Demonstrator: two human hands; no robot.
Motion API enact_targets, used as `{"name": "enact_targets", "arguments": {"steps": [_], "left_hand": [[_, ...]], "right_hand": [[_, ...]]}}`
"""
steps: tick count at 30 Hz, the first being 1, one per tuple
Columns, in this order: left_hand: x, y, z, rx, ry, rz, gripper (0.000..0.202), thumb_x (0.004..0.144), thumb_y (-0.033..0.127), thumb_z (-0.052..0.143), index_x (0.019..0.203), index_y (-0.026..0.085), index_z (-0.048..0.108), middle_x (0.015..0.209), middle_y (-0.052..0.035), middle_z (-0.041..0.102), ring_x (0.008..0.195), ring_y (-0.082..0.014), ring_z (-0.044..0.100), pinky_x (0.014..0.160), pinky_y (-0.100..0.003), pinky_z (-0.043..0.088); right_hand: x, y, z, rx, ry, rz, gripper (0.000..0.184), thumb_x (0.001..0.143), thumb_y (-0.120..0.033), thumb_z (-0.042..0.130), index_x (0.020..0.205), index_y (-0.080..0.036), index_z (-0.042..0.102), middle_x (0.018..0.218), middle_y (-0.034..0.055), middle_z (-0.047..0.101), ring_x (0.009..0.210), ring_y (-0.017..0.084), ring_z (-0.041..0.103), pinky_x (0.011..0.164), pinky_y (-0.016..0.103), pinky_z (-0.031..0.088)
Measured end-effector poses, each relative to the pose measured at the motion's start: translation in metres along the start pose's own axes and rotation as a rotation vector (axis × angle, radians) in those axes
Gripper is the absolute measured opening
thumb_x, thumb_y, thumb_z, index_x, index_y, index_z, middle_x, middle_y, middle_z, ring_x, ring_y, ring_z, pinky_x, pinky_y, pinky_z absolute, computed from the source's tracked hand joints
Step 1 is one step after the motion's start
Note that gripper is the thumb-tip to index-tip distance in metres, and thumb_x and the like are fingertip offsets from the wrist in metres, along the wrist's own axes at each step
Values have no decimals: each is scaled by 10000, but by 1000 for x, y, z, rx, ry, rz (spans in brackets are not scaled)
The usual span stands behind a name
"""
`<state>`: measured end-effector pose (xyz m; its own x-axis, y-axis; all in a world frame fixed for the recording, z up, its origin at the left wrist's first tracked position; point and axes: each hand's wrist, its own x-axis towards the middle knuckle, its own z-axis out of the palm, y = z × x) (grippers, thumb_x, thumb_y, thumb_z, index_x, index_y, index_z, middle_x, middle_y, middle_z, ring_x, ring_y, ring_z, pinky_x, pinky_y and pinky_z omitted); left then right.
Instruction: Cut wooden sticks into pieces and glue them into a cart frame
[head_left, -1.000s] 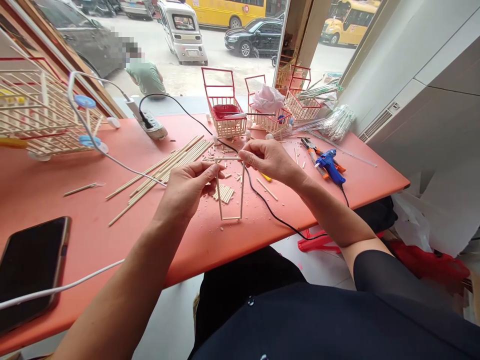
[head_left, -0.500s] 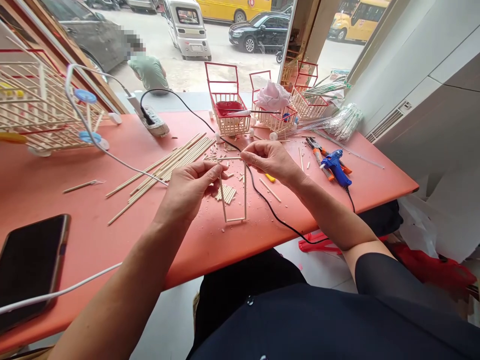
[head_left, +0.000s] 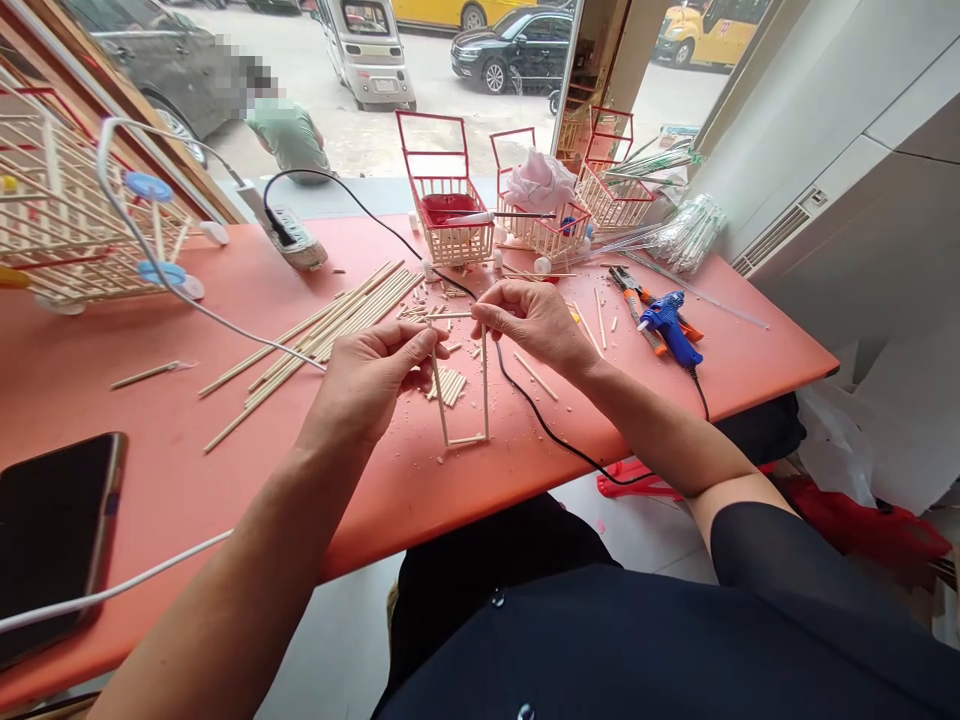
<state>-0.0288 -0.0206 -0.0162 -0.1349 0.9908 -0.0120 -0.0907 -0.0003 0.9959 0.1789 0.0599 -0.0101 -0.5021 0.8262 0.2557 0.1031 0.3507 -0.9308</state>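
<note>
A small frame of thin wooden sticks (head_left: 484,400) hangs upright over the orange table (head_left: 187,470). My left hand (head_left: 371,375) pinches its left upper corner, fingers closed. My right hand (head_left: 536,320) pinches the right upper corner and the short top stick, fingers closed too. A little heap of short cut sticks (head_left: 450,385) lies on the table right behind the frame. A black cable (head_left: 540,415) runs under my right hand.
Long wooden sticks (head_left: 315,335) lie left of my hands. A blue glue gun (head_left: 671,325) and pliers (head_left: 634,300) rest to the right. Small stick carts (head_left: 450,235) stand at the back, a big one (head_left: 67,235) at far left. A phone (head_left: 49,535) lies near left.
The hands and the stick frame stay almost as they were; the view has shifted slightly.
</note>
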Motion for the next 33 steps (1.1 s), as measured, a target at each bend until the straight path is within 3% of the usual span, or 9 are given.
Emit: {"name": "enact_targets", "arguments": {"steps": [8,24,33], "left_hand": [[0,6,-1,-19,1,-31,461,636,537,1037,761,162,800,734,-41,710,629,-128,615,530,-231,513],[-5,13,3,143,65,92,237,784,375,900,703,180,792,691,-48,730,585,-125,609,507,-226,527],[-1,11,-5,257,-15,72,481,843,637,859,785,162,805,841,-118,799,620,-159,652,519,-278,578]], "right_hand": [[-3,-3,-4,-14,2,-3,637,932,-789,827,884,-165,707,835,70,784,741,114,674,749,284,592],[-7,1,-3,-68,-7,-38,630,977,-798,773,896,-178,697,840,54,778,752,118,660,762,304,574],[-7,-2,-4,-76,7,-30,635,976,-804,765,894,-179,691,838,55,791,756,123,674,782,320,591]]}}
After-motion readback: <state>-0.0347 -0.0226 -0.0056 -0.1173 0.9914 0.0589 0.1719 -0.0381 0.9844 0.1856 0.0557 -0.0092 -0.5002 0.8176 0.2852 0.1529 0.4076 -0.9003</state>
